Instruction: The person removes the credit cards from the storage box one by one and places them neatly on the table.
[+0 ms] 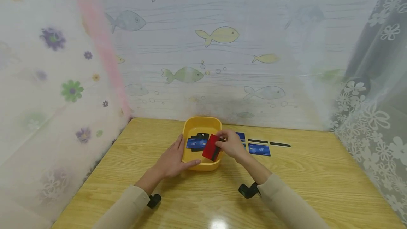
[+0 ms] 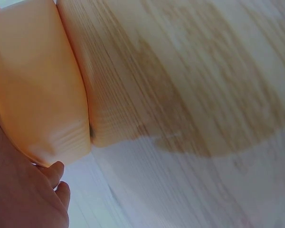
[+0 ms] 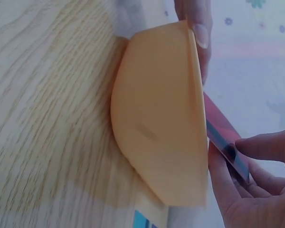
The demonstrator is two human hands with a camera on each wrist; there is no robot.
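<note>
A yellow plastic container (image 1: 203, 166) stands on the table. My right hand (image 1: 233, 145) pinches a red card (image 1: 210, 146) with a black stripe between thumb and fingers, tilted above the container's right side. In the right wrist view, the red card (image 3: 223, 116) slants at the rim. My left hand (image 1: 170, 159) holds the container at its near left corner, thumb over the front rim and fingers along the outer left wall. Inside lie a blue card (image 1: 194, 143) with VIP lettering and black cards (image 1: 204, 135), partly overlapped.
Right of the container, a blue VIP card (image 1: 259, 150) lies on the wooden table (image 1: 311, 179). Behind it are flat pieces showing black stripes (image 1: 279, 144); another blue card (image 1: 242, 136) is partly hidden by my right hand. A fish-patterned curtain (image 1: 222, 80) borders the back edge.
</note>
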